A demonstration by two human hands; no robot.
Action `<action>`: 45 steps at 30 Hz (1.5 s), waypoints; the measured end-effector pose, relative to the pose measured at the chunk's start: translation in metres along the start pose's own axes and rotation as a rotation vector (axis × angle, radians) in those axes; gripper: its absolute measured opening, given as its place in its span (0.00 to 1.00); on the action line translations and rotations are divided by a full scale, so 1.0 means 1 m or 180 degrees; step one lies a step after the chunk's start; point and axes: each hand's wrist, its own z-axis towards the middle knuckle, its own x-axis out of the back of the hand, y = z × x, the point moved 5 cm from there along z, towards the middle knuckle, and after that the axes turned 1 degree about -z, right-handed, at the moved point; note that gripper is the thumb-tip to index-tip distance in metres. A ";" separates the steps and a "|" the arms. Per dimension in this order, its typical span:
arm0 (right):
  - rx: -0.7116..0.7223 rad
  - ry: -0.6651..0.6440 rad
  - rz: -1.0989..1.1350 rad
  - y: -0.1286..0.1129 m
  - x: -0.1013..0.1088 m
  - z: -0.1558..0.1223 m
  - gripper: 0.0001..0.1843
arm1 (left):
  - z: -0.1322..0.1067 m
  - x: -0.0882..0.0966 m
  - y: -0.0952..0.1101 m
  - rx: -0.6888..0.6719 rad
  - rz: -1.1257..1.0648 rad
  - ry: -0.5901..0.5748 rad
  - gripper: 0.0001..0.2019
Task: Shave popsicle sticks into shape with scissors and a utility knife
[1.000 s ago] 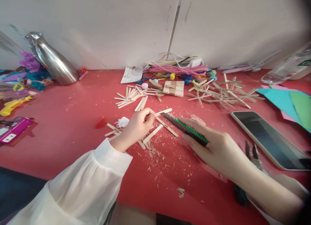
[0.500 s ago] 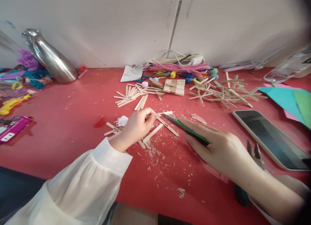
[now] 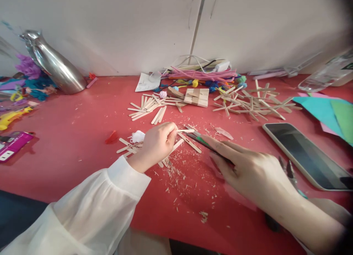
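My left hand is closed in a pinch on a wooden craft stick, whose free end points right. In my right hand is a utility knife with a green and black handle, its blade tip close to that stick. Whether the blade touches the wood I cannot tell. Under the knife lies a craft stick with a slot. More sticks lie crossed beside my left wrist, next to a crumpled white scrap. Wood shavings are scattered over the red table between my hands.
Loose craft sticks, a banded stick bundle and joined sticks lie farther back. A phone and pliers are on the right. A metal jug stands at the back left.
The knife has turned in my right hand, showing less of its green side. The stick in my left hand has tipped slightly downward at its free end. The view has shifted a little.
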 end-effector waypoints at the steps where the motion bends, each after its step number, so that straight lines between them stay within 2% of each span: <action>1: -0.0084 -0.0049 0.0164 0.001 -0.001 0.000 0.19 | -0.001 0.000 0.001 -0.0001 0.0038 0.0035 0.11; 8: -0.1190 -0.0911 0.1645 0.017 -0.018 -0.002 0.22 | -0.002 0.000 0.001 0.0003 -0.0172 0.0278 0.10; 14: -0.1951 -0.1339 0.2869 0.015 -0.025 -0.001 0.26 | -0.003 -0.002 0.000 0.0044 -0.0418 0.0415 0.10; 19: -0.2735 -0.1904 0.3739 0.015 -0.035 -0.004 0.31 | -0.003 -0.004 0.001 0.0176 -0.0540 0.0392 0.10; 22: -0.2644 -0.1982 0.3674 0.015 -0.036 -0.006 0.31 | -0.003 -0.005 0.002 0.0247 -0.0613 0.0316 0.10; 27: -0.1532 -0.0999 0.1976 0.018 -0.020 -0.002 0.26 | -0.003 -0.006 0.002 0.0366 -0.0525 0.0124 0.10; 29: -0.1319 -0.0882 0.1722 0.014 -0.018 -0.003 0.25 | -0.004 -0.007 0.002 0.0375 -0.0415 0.0132 0.10; 31: -0.1443 -0.1020 0.1918 0.012 -0.020 -0.005 0.26 | -0.005 -0.007 0.003 0.0359 -0.0320 0.0191 0.10; 34: -0.1947 -0.1359 0.2658 0.010 -0.026 -0.008 0.28 | -0.006 -0.008 0.004 0.0367 -0.0220 0.0234 0.09; 38: -0.2434 -0.1613 0.3584 0.006 -0.030 -0.007 0.24 | -0.007 -0.008 0.006 0.0397 -0.0121 0.0239 0.08; 41: -0.2796 -0.1744 0.4162 0.004 -0.032 -0.006 0.26 | -0.006 -0.008 0.007 0.0401 -0.0198 0.0261 0.08; 43: -0.3012 -0.1783 0.4403 0.004 -0.034 -0.006 0.29 | -0.006 -0.009 0.008 0.0407 -0.0301 0.0278 0.08; 45: -0.2972 -0.1811 0.4370 0.005 -0.034 -0.006 0.29 | -0.005 -0.010 0.007 0.0420 -0.0425 0.0282 0.09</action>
